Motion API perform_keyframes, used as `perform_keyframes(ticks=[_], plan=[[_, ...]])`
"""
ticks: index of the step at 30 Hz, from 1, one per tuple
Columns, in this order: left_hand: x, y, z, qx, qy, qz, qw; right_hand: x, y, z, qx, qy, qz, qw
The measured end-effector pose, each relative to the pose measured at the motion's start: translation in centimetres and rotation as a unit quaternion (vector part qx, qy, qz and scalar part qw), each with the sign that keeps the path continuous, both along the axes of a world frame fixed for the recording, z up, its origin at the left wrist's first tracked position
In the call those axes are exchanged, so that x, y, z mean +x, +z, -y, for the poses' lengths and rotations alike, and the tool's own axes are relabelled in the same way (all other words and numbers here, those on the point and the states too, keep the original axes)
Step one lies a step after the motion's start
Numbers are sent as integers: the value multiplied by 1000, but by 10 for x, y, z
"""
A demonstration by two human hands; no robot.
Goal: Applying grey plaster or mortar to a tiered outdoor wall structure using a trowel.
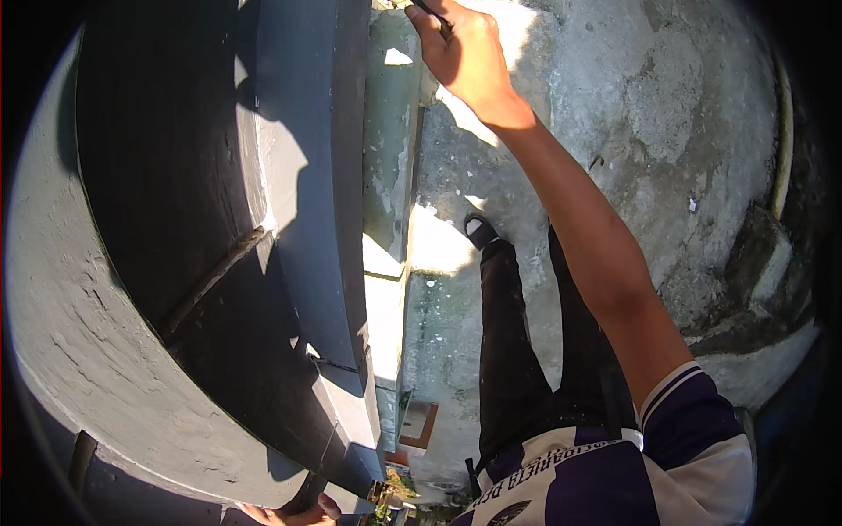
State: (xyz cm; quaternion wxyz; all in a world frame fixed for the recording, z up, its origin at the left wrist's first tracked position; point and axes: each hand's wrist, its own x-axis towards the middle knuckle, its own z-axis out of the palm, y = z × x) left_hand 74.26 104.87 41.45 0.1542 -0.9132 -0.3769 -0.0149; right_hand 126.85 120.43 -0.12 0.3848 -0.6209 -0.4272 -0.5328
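My right hand (pixel 469 53) reaches far ahead to the top edge, its fingers closed round a slim dark object (pixel 434 13) that the frame cuts off. At the lower left, only the fingers of my left hand (pixel 294 515) show, closed about a dark narrow piece (pixel 307 493). Between the two hands runs a long grey structure with a dark recessed panel (pixel 193 149) and a grey ledge-like beam (pixel 307 193). A thin strip (pixel 215 276) crosses the dark panel. Sunlight and shadow fall across the beam.
Beside the beam lies a pale green, worn ledge (pixel 388 131). Rough concrete ground (pixel 658 158) stretches to the right, where a broken stone edge (pixel 759 272) and a pipe-like length (pixel 783 140) stand. One dark shoe (pixel 480 231) shows near the ledge; a brown-edged object (pixel 419 427) lies lower down.
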Motion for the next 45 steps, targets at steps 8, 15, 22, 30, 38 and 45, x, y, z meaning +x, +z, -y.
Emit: perform_keyframes(ticks=[8,15,22,30,38,45], plan=[[11,-8,-3,-16,-4,14,1000,-32,79,34,-207,229,-657,687],[22,10,1,20,31,-68,997,-223,109,185,-332,433,-632,550],[21,-2,-4,19,-17,-42,999,-206,118,188,-567,622,-411,351],[27,2,-1,20,-10,-35,999,-18,121,82,-428,464,-516,580],[25,-4,-2,0,-5,-11,1000,-194,109,109,-179,271,-633,703],[24,-6,-3,-1,-10,3,1000,-361,134,287,-450,473,-636,411]])
